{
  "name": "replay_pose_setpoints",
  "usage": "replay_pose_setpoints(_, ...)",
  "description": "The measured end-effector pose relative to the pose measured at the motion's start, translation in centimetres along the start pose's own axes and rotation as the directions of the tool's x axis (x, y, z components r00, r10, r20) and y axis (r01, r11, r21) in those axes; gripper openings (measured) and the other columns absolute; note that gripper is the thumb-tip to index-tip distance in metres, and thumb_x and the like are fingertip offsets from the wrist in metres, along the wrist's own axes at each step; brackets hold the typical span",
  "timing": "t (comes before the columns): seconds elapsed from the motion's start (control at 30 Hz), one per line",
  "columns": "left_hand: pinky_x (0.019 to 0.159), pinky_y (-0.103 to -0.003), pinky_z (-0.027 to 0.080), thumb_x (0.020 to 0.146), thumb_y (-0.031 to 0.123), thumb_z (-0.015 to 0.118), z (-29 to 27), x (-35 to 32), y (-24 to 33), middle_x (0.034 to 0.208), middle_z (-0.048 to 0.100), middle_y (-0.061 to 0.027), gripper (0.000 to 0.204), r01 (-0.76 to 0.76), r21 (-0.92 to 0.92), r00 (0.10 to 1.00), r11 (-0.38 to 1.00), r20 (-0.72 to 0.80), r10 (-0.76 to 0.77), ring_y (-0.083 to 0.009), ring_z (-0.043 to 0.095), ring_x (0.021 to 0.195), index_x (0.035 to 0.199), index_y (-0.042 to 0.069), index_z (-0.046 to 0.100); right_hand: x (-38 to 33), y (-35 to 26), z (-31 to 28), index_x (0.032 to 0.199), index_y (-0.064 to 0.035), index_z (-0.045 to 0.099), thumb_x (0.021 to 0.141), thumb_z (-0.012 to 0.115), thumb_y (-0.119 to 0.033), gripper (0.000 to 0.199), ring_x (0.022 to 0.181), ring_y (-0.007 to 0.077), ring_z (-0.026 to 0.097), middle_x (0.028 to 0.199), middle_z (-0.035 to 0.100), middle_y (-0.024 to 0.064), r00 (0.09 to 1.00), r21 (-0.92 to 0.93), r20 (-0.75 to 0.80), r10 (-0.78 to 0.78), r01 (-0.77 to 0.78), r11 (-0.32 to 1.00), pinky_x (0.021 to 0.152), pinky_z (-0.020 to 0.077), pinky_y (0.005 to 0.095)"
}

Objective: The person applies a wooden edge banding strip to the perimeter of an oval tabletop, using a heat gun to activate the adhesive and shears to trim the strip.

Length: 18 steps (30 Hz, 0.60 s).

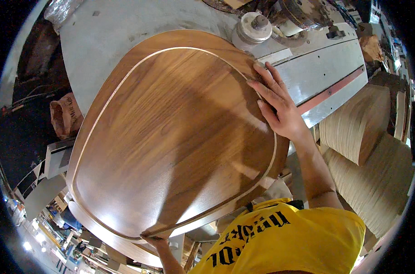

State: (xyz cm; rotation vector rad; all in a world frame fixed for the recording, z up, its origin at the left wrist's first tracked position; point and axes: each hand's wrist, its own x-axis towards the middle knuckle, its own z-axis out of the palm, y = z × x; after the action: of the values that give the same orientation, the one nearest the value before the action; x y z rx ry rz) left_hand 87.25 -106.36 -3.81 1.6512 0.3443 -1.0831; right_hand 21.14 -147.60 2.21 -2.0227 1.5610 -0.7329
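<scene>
A large rounded wooden tabletop (pixel 171 128) with a glossy brown grain fills the middle of the head view. A thin pale line runs round it just inside its edge. My right hand (pixel 278 107) rests on the right rim with its fingers spread and stretched out. At the near edge, my left hand (pixel 158 240) grips the rim, its thumb side showing; its other fingers are hidden by the wood. The tabletop lies partly over a grey metal machine table (pixel 102 45), and its near side reaches out toward my body.
A white, round-topped container (pixel 252 29) stands beside the far right rim. Further right, a red strip (pixel 333 89) crosses the machine's surface. Stacked curved wooden sheets (pixel 358 123) stand at the right. A brown bag (pixel 66 116) sits left; another rounded board (pixel 125 251) shows below.
</scene>
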Motion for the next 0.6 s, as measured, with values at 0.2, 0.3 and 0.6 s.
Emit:
replay_pose_setpoints(0.2,0.112,-0.058,0.040,0.090,0.082,0.034,-4.4,0.3,-2.4,0.138,0.054,-0.0119,0.078,0.093,-0.224,0.918,0.970,0.397,0.004,-0.0350,0.051,0.130,0.126,0.017,0.059,1.6,0.6,0.0,0.122,-0.0165,0.062,0.086,0.069,-0.007,0.038,0.136,0.0403,0.038,0.140,0.047,0.0131,0.997,-0.059,-0.073,0.032,-0.036,0.998,0.112,0.0313,0.0536)
replay_pose_setpoints(0.3,0.112,-0.058,0.041,0.093,0.079,0.032,0.2,-2.5,-3.3,0.134,0.057,-0.0116,0.073,0.017,-0.080,0.950,0.997,-0.310,-0.041,-0.0347,0.054,0.128,0.123,0.019,0.060,2.6,0.8,0.5,0.117,-0.0201,0.062,0.085,0.074,-0.014,0.035,0.126,0.0374,0.041,0.132,0.048,0.0110,0.991,-0.129,-0.133,0.021,-0.038,0.991,0.105,0.0318,0.0502)
replay_pose_setpoints(0.6,0.109,-0.058,0.042,0.096,0.073,0.030,3.7,-7.9,-7.5,0.138,0.055,-0.0098,0.070,0.007,-0.195,0.851,0.981,-0.513,-0.108,-0.0334,0.053,0.128,0.133,0.019,0.054,-0.5,0.7,-1.0,0.127,-0.0077,0.061,0.089,0.070,-0.013,0.039,0.130,0.0374,0.046,0.138,0.050,0.0174,0.943,0.135,-0.319,0.097,-0.056,0.989,0.111,0.0347,0.0466)
